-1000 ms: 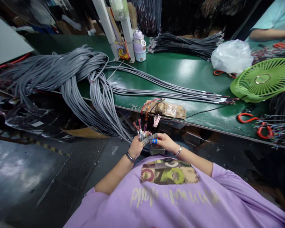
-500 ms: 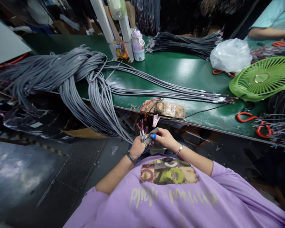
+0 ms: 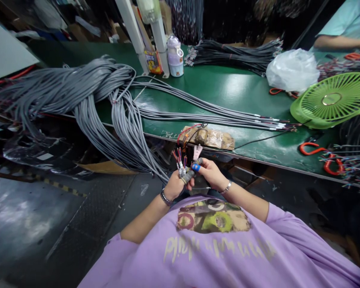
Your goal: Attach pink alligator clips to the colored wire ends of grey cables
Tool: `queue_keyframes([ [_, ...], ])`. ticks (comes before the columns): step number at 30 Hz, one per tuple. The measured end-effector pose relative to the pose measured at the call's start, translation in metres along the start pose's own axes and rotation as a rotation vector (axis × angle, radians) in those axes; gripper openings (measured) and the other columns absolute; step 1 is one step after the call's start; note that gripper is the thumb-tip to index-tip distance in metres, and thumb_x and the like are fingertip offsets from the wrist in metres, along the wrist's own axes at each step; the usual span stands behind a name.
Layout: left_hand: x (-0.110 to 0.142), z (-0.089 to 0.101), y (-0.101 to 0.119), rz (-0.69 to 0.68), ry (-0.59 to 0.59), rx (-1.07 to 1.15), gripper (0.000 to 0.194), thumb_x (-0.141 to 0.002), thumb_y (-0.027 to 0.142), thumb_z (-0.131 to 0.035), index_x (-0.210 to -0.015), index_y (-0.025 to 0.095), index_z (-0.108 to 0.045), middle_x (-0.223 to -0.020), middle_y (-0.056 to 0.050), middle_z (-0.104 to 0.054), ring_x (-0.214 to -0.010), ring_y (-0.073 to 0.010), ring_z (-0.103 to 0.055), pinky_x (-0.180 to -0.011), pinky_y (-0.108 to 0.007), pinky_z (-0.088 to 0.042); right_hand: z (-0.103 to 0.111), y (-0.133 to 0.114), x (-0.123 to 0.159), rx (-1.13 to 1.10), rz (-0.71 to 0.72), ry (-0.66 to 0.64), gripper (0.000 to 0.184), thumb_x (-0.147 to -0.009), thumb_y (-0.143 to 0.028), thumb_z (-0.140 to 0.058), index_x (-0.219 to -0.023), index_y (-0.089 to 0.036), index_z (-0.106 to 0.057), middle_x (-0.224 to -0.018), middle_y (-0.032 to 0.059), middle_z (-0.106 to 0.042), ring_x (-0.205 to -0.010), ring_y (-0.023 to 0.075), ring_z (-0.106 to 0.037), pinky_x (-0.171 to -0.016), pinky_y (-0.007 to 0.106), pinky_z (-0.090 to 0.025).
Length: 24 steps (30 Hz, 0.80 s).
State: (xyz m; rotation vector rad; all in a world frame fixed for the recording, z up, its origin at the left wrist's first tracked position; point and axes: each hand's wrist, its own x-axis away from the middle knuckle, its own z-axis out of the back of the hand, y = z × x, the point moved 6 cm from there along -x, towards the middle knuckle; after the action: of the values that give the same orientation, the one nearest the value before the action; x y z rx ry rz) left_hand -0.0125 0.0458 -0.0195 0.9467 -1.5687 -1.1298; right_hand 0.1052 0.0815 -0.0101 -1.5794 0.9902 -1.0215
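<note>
My left hand [image 3: 174, 187] is closed around several grey cables, its thumb wrapped in grey tape. Above that fist stand the stripped cable ends [image 3: 181, 165], with white bands and thin coloured wires. My right hand [image 3: 210, 175] is beside them on the right, thumb and index finger pinched together. Blue tape covers its thumb tip and a grey wrap its index finger. Whatever lies in this pinch is hidden or too small to name. From the left fist the cables run back to a large grey cable bundle [image 3: 102, 86] draped over the bench edge.
On the green bench [image 3: 228, 90] lie separated grey cables [image 3: 204, 117]. A taped cardboard piece [image 3: 213, 138] is at its front edge, above a pale pink clip-like object [image 3: 197, 151]. A green fan [image 3: 331, 98], plastic bag [image 3: 292, 70] and bottle [image 3: 175, 56] stand farther back. Another person's arm [image 3: 339, 42] shows upper right.
My right hand has shifted slightly, its fingertips rising a little and moving right of the cable ends. The left hand keeps its hold on the cables.
</note>
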Motion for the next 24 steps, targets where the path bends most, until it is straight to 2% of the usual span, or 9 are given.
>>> queue_keyframes([
  [4,0.001,0.006,-0.001,-0.053,0.142,0.071,0.041,-0.076,0.053,-0.064,-0.065,0.015,-0.056,-0.051,0.001,-0.060,-0.036,-0.0067,-0.048,-0.037,-0.018,-0.035,0.001,0.004,0.000,-0.046,-0.053,0.025,0.035,-0.066,-0.047,-0.073,-0.070,-0.016,-0.057,-0.059,-0.0045,-0.050,-0.054,0.0081,-0.041,-0.054,0.024,-0.035],
  [8,0.001,0.008,-0.004,-0.064,0.192,0.115,0.039,-0.078,0.051,-0.063,-0.066,0.014,-0.059,-0.054,-0.003,-0.063,-0.039,-0.0081,-0.052,-0.038,-0.018,-0.035,0.003,0.011,0.000,-0.076,-0.069,0.042,0.035,-0.066,-0.047,-0.073,-0.070,-0.016,-0.057,-0.057,-0.0050,-0.048,-0.052,0.0079,-0.039,-0.053,0.024,-0.035],
  [17,0.005,0.006,-0.005,-0.031,0.205,0.091,0.036,-0.072,0.048,-0.068,-0.065,0.013,-0.061,-0.056,-0.004,-0.065,-0.039,-0.0086,-0.053,-0.037,-0.019,-0.035,-0.009,-0.003,0.000,0.000,-0.036,-0.059,0.038,-0.067,-0.048,-0.073,-0.081,-0.016,-0.060,-0.065,-0.0021,-0.056,-0.056,0.0087,-0.045,-0.054,0.023,-0.036],
  [21,0.005,0.006,-0.005,-0.045,0.196,0.083,0.036,-0.074,0.047,-0.068,-0.064,0.013,-0.061,-0.055,-0.004,-0.064,-0.039,-0.0086,-0.053,-0.037,-0.019,-0.035,-0.014,-0.001,-0.002,-0.020,-0.032,-0.086,0.035,-0.069,-0.046,-0.073,-0.079,-0.016,-0.058,-0.058,-0.0036,-0.055,-0.052,0.0092,-0.046,-0.054,0.024,-0.036],
  [24,0.006,0.007,-0.006,-0.056,0.213,0.093,0.036,-0.075,0.047,-0.067,-0.064,0.013,-0.061,-0.056,-0.004,-0.065,-0.039,-0.0087,-0.054,-0.037,-0.019,-0.035,-0.013,0.001,-0.002,-0.014,-0.025,-0.051,0.034,-0.069,-0.046,-0.073,-0.076,-0.016,-0.058,-0.055,-0.0040,-0.053,-0.051,0.0086,-0.044,-0.053,0.023,-0.035],
])
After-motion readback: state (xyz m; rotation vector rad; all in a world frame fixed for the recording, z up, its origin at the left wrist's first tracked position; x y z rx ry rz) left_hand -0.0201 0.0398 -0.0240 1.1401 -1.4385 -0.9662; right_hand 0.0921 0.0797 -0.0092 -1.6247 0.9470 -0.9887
